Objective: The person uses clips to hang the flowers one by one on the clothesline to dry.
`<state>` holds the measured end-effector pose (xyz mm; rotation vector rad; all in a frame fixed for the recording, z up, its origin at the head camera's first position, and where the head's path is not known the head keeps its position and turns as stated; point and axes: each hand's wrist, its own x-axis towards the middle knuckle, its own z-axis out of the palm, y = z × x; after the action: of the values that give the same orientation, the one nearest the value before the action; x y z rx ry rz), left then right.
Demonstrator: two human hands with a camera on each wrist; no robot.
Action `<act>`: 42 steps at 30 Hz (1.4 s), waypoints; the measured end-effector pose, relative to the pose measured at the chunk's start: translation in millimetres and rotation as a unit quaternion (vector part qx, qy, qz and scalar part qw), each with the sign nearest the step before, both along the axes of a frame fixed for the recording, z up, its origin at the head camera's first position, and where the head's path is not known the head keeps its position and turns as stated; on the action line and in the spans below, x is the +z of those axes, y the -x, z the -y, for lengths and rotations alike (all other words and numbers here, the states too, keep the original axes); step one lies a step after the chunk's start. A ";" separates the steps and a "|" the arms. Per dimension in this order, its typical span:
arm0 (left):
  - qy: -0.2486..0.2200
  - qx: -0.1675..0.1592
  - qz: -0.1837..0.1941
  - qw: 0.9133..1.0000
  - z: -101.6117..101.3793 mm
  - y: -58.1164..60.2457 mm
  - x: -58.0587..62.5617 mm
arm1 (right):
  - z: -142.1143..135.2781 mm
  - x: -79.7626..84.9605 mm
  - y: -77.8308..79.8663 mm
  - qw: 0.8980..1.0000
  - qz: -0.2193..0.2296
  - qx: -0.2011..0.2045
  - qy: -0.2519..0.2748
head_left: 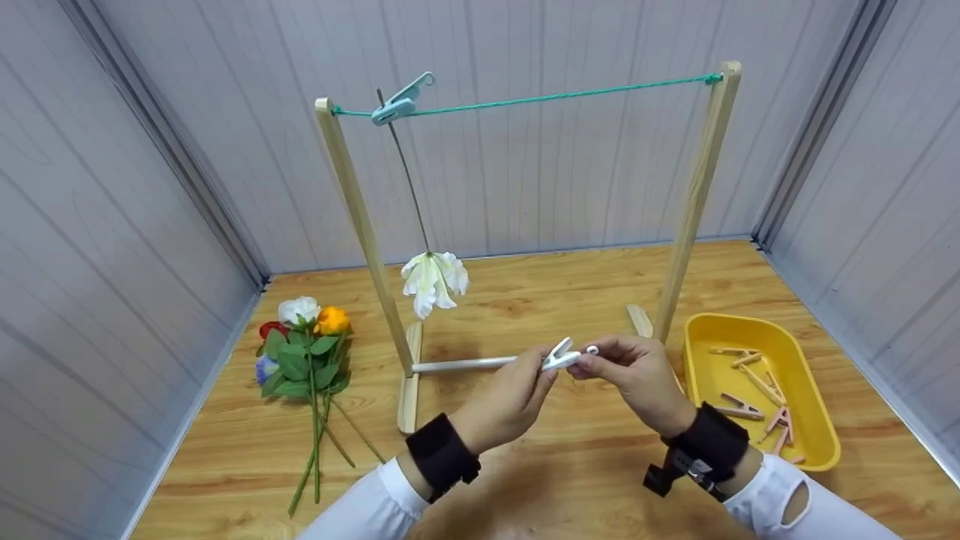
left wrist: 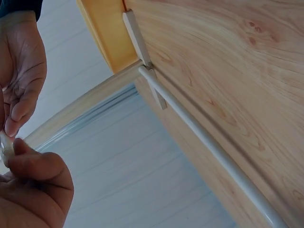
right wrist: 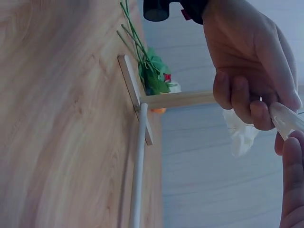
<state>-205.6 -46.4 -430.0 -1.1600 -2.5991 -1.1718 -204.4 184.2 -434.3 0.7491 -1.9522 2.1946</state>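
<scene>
A white clothespin (head_left: pixel 561 357) with a small hook at one end is held between both hands in front of the rack. My left hand (head_left: pixel 501 405) pinches it from the left, while the fingertips of my right hand (head_left: pixel 637 375) grip near the hooked end. In the right wrist view, the clothespin (right wrist: pixel 286 118) lies between the left hand's thumb and fingers. Only a bit of it shows in the left wrist view. A white flower (head_left: pixel 433 281) hangs head-down from the green cord (head_left: pixel 555 97), its stem held there by a light-blue clothespin (head_left: pixel 394 111).
The wooden rack's posts (head_left: pixel 699 195) and low white bar (head_left: pixel 463 364) stand behind the hands. At left lie artificial flowers (head_left: pixel 306 352) in white, orange, red and blue. A yellow tray (head_left: pixel 821 420) at right holds several clothespins (head_left: pixel 761 386).
</scene>
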 end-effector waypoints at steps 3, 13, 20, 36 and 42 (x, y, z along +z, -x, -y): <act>0.027 0.024 -0.036 0.999 1.1 -1.0 -3.2 | 1.0 0.1 -0.5 0.999 -0.005 -0.005 -0.035; 0.131 0.084 -0.196 0.968 6.6 0.3 -11.9 | 5.3 14.3 3.6 0.932 -0.167 -0.057 -0.316; 0.179 0.108 -0.318 0.925 5.5 -0.1 -19.4 | 11.3 14.2 2.9 0.861 -0.233 -0.060 -0.448; 0.201 0.109 -0.308 0.923 11.5 -2.4 -15.3 | 10.6 8.5 4.3 0.797 -0.343 -0.117 -0.482; 0.203 0.132 -0.288 0.927 32.8 -3.8 -8.4 | 4.8 3.6 8.4 0.773 -0.390 -0.150 -0.477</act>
<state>-201.8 -79.2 -438.4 -0.9646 -2.4543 -0.1882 -212.9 179.5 -430.7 1.0756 -2.2951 0.3951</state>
